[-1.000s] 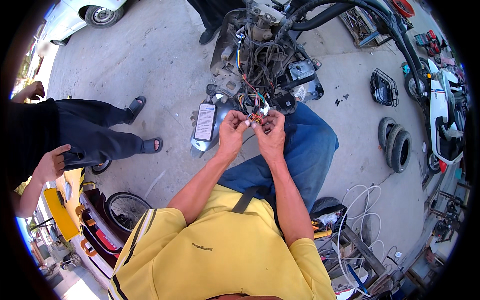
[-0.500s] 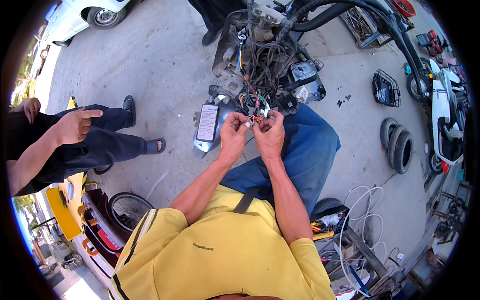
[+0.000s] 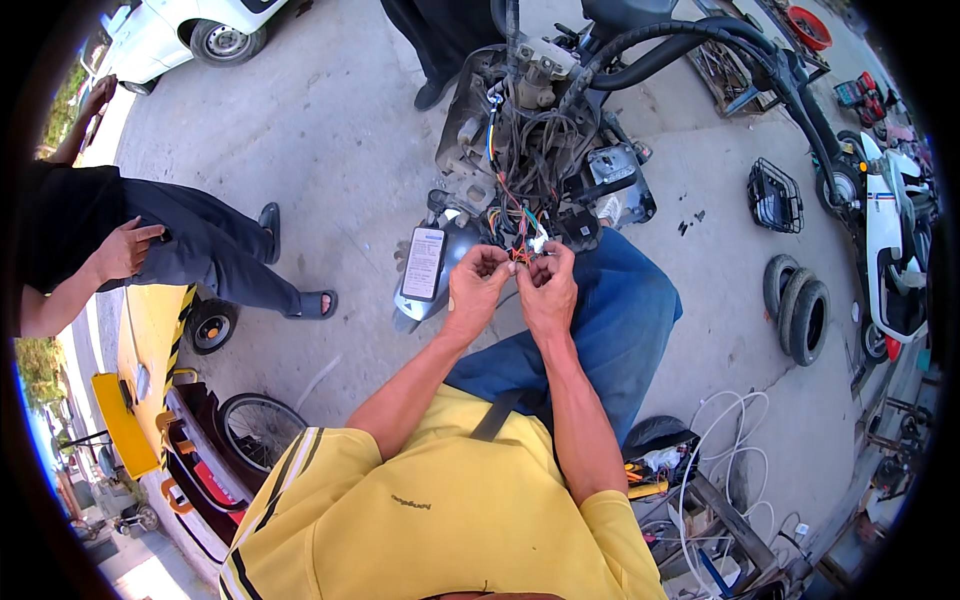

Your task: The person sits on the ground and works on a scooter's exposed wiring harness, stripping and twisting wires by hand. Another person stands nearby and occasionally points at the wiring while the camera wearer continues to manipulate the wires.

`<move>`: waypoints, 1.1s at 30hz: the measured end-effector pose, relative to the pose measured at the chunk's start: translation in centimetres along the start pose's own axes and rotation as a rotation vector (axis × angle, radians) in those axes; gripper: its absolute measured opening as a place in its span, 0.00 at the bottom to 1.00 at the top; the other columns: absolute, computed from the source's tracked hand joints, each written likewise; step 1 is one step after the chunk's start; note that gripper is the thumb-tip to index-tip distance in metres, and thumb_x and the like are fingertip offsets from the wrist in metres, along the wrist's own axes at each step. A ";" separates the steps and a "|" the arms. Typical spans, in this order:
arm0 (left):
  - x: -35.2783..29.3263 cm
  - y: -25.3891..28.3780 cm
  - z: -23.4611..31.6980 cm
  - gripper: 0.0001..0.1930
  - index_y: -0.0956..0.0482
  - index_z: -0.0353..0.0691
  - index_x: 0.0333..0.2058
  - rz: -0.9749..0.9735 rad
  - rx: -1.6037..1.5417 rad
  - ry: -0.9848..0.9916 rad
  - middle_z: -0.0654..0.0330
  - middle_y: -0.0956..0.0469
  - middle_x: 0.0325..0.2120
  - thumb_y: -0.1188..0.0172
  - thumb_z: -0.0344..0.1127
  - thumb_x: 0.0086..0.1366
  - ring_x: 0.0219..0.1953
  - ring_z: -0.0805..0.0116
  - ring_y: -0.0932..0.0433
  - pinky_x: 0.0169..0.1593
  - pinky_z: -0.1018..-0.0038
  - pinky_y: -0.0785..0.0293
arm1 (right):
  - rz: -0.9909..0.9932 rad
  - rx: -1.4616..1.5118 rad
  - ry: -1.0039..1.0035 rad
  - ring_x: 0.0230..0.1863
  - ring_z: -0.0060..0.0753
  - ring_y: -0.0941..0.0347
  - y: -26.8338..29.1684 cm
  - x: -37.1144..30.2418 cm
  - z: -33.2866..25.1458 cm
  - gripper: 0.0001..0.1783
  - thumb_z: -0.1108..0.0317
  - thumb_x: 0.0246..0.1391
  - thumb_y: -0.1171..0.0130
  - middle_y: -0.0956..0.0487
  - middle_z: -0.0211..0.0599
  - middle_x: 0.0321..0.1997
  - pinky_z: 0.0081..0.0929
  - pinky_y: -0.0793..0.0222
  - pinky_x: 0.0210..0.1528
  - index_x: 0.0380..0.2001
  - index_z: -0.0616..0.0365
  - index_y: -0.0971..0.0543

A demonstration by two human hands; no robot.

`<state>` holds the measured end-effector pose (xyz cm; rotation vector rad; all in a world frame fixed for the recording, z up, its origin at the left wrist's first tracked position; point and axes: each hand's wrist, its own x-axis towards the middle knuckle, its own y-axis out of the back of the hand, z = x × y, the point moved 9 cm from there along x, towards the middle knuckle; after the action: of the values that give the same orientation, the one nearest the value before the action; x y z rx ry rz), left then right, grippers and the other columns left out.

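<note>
My left hand (image 3: 474, 290) and my right hand (image 3: 546, 288) are raised together in front of a stripped scooter frame (image 3: 545, 130). Both pinch a small bundle of coloured wires (image 3: 520, 252) that runs out of the scooter's tangled wiring harness (image 3: 520, 170). A small white connector (image 3: 538, 243) shows just above my right fingers. A grey panel with a white label (image 3: 423, 264) lies just left of my left hand. My blue-trousered knee (image 3: 610, 310) is under my right forearm.
A person in dark trousers and sandals (image 3: 210, 255) stands at the left. Two tyres (image 3: 800, 310) lie on the concrete at the right, near a black basket (image 3: 775, 195) and a white scooter (image 3: 895, 250). A yellow vehicle (image 3: 140, 380) and tools with white cable (image 3: 700, 470) sit near me.
My hands stay on the wires with only small finger movement. The person at the left has lowered their hand to their hip and shifted their feet.
</note>
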<state>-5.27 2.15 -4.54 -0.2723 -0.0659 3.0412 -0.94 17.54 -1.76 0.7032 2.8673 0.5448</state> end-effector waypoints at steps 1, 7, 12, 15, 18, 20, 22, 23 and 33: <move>0.1 0.2 -0.2 0.06 0.22 0.33 0.38 0.026 -0.029 -0.015 0.63 0.19 0.33 0.35 0.22 0.63 0.34 0.80 0.22 0.41 0.82 0.24 | -0.006 0.011 -0.006 0.25 0.25 0.27 0.0 0.0 0.0 0.29 0.67 0.52 0.32 0.21 0.30 0.27 0.29 0.30 0.31 0.54 0.56 0.33; 0.4 0.4 -1.1 0.09 0.22 0.32 0.40 0.062 0.038 0.014 0.62 0.19 0.30 0.33 0.24 0.61 0.32 0.80 0.23 0.38 0.82 0.24 | 0.065 0.088 0.023 0.28 0.24 0.26 1.4 0.1 0.2 0.22 0.69 0.55 0.33 0.20 0.31 0.30 0.26 0.29 0.34 0.52 0.58 0.28; 0.1 -0.1 -0.1 0.10 0.19 0.30 0.40 0.029 0.244 -0.012 0.62 0.18 0.27 0.34 0.29 0.62 0.26 0.79 0.24 0.33 0.79 0.25 | 0.096 0.104 0.063 0.30 0.29 0.24 1.6 0.2 0.4 0.17 0.69 0.56 0.34 0.19 0.35 0.31 0.29 0.27 0.35 0.47 0.59 0.24; -0.3 -0.3 1.0 0.09 0.19 0.30 0.40 0.017 0.334 -0.001 0.62 0.19 0.25 0.36 0.30 0.63 0.25 0.79 0.25 0.31 0.78 0.25 | 0.096 0.085 0.084 0.30 0.28 0.24 1.4 0.1 0.1 0.16 0.69 0.56 0.33 0.19 0.35 0.31 0.29 0.27 0.35 0.46 0.59 0.24; -0.6 0.1 1.2 0.09 0.19 0.31 0.39 0.013 0.383 -0.008 0.57 0.18 0.25 0.37 0.32 0.65 0.25 0.71 0.21 0.32 0.71 0.24 | 0.104 0.090 0.144 0.30 0.28 0.24 1.0 0.1 0.4 0.14 0.68 0.56 0.33 0.20 0.35 0.31 0.28 0.27 0.34 0.44 0.59 0.23; -0.4 -0.4 1.9 0.10 0.20 0.31 0.38 0.018 0.484 -0.081 0.53 0.18 0.26 0.38 0.33 0.65 0.27 0.63 0.20 0.34 0.66 0.24 | 0.094 0.074 0.140 0.29 0.28 0.24 1.4 0.2 0.1 0.13 0.68 0.57 0.34 0.20 0.35 0.31 0.27 0.27 0.34 0.43 0.60 0.23; -0.8 -0.3 1.6 0.11 0.21 0.31 0.37 0.025 0.542 -0.114 0.51 0.19 0.26 0.38 0.34 0.66 0.27 0.59 0.19 0.34 0.65 0.24 | 0.098 0.036 0.157 0.29 0.28 0.25 1.7 -0.3 -0.3 0.13 0.68 0.58 0.34 0.20 0.35 0.32 0.28 0.27 0.34 0.44 0.60 0.23; -0.8 -0.7 1.6 0.11 0.22 0.30 0.38 0.028 0.540 -0.126 0.50 0.19 0.26 0.37 0.35 0.66 0.27 0.60 0.19 0.34 0.65 0.24 | 0.112 0.009 0.180 0.30 0.29 0.25 2.0 -0.2 -0.4 0.13 0.68 0.58 0.34 0.20 0.35 0.33 0.28 0.27 0.34 0.44 0.61 0.23; -1.2 -1.0 0.9 0.11 0.25 0.31 0.39 0.006 0.474 -0.049 0.52 0.21 0.25 0.39 0.35 0.67 0.28 0.64 0.22 0.35 0.66 0.27 | 0.049 -0.042 0.228 0.36 0.36 0.23 1.9 -0.7 -0.3 0.12 0.71 0.60 0.38 0.20 0.40 0.39 0.32 0.27 0.37 0.46 0.60 0.24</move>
<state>-4.12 3.01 -3.38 -0.1580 0.6411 2.9489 0.47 18.69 -0.73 0.7509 3.0429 0.7352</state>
